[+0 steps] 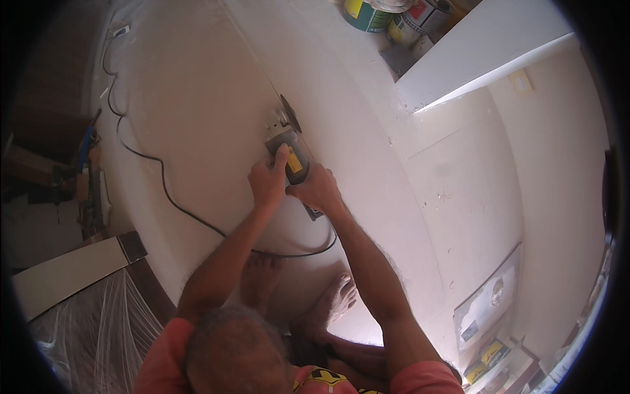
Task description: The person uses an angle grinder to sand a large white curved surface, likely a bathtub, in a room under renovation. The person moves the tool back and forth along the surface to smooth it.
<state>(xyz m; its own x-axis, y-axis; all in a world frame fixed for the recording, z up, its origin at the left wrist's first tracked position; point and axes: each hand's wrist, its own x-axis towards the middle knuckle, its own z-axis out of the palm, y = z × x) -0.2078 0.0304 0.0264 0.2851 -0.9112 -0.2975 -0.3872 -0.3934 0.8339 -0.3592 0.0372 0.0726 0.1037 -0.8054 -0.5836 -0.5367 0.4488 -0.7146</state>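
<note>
Bare hands clamped on an angle grinder, mid-floor

Nearest: salmon-coloured sleeves, bare forearms reaching forward. Two bare feet beyond, the right brightly lit, the left in shade, both on a pale, dusty, smooth floor. Near-left corner of floor: clear, creased plastic sheeting below a long cream panel with a dark end.

A thin black cord loops from the grinder's rear, passes just ahead of the left toes, then snakes up the floor's left side to a small white box near the far-left corner.

Grinder: dark-bodied angle grinder with a yellow label, about mid-floor, ahead of the feet. Left hand grasps its left flank, thumb laid along the top. Right hand wraps the rear body from the right. Dark thin disc stands edge-on at a fine straight line running to the far edge. Disc contact with the floor: cannot tell.

Left edge: jumbled tools, one blue strip among them. Far-right corner: green-and-yellow tin, other tins, beside a thick white slab.
</note>
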